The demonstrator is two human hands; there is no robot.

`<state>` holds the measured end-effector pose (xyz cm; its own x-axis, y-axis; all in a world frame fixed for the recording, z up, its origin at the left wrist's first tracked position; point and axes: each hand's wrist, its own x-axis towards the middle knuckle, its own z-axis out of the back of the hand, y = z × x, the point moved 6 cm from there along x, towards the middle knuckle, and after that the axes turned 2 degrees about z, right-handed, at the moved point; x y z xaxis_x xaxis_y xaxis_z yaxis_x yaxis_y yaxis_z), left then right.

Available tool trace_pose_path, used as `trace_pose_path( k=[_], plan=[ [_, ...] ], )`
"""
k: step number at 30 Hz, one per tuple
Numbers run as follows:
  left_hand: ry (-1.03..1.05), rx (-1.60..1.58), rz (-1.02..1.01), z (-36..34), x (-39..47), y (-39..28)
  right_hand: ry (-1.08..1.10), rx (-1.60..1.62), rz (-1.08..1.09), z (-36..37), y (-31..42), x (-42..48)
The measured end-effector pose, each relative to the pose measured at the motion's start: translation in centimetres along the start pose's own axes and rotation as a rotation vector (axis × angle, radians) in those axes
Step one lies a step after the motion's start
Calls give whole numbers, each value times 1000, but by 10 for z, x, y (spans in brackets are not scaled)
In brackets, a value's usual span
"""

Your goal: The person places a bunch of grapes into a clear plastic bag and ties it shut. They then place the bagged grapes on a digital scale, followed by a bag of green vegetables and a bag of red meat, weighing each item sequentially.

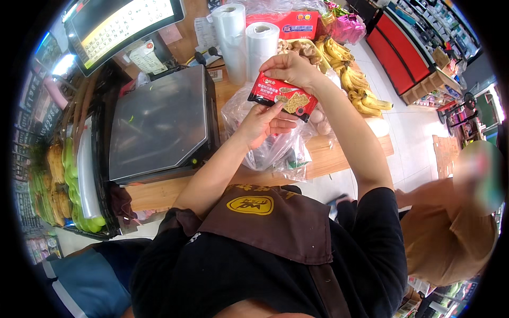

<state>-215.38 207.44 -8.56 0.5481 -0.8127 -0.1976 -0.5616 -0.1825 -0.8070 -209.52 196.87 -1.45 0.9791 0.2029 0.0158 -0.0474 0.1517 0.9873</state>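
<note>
A red and black crackers packet [283, 96] is held up in front of me, its printed face turned upward. My right hand [292, 71] pinches its upper edge from above. From below, my left hand [265, 124] has its thumb over the lower edge and its fingers under the packet. Beneath both hands lies a clear plastic bag [262, 153] on the wooden counter [328, 153]; its contents show only partly. Eggs [317, 116], or similar round pale items, lie just beyond the packet, partly hidden by my right arm.
Left of my hands stands a weighing scale [161, 123] with a metal plate, and a screen [123, 30] above it. Plastic bag rolls [230, 43], mushrooms [304, 48], bananas [352, 77] and a red box [290, 24] occupy the far side. A person in brown [449, 234] is at right, another [89, 278] at lower left.
</note>
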Motion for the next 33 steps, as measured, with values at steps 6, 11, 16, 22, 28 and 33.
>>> trace_pose_path(
  k=[6, 11, 16, 22, 28, 33],
  plan=[
    [-23, -7, -20, 2, 0, 0, -49, -70, 101, 8, 0, 0],
    [-85, -5, -105, 22, -13, -11, -99, -220, -34, 21, 13, -35],
    [-224, 8, -138, 59, -28, -13, -43, -159, 132, 19, -28, -67],
    [-562, -24, -115, 69, -60, -22, 461, -1414, -163, -44, -80, -137],
    [-530, 12, -272, 43, -83, -48, 295, -1400, -6, -58, -30, -135],
    [-459, -42, -393, 12, -78, -62, 173, -1262, 66, -62, -69, -56]
  ],
)
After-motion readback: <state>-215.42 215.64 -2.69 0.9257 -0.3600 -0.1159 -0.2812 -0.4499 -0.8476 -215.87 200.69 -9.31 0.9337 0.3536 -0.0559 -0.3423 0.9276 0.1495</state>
